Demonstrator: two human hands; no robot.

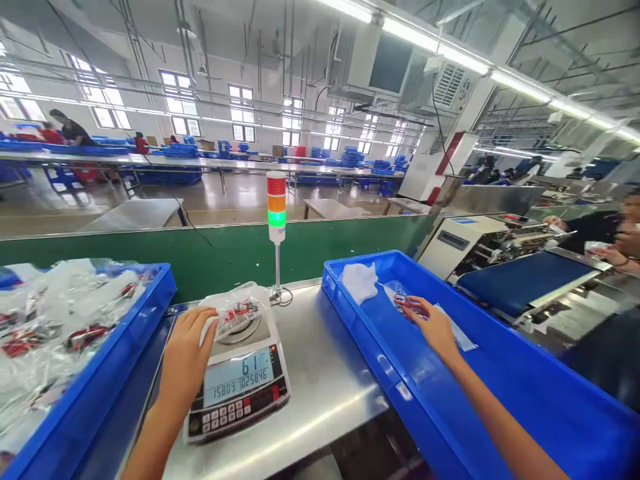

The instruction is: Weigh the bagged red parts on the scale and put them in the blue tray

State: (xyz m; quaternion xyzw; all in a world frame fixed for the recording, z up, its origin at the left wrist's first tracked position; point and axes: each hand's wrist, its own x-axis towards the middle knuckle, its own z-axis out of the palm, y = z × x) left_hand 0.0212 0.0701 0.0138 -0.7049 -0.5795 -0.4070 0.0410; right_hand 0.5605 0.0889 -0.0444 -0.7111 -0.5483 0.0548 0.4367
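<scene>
A counting scale [240, 393] stands on the metal bench, its display reading 61 on the top line. On its pan [245, 331] lies a clear plastic bag [240, 310] with small red and silver parts inside. My left hand [187, 347] is at the left side of this bag, thumb and fingers closed on its edge. Over the blue bin on the right [500, 400], my right hand [433, 327] pinches a small clear bag of parts [399, 298]. A white bag [359, 281] and a flat white packet [457, 330] lie in that bin.
At the left, another blue bin [120, 333] is heaped with filled clear bags [65, 320]. A signal tower [277, 207] glows green behind the scale, in front of a green partition [225, 250]. A machine with a blue belt [530, 283] and another person's hands [613, 255] are at right.
</scene>
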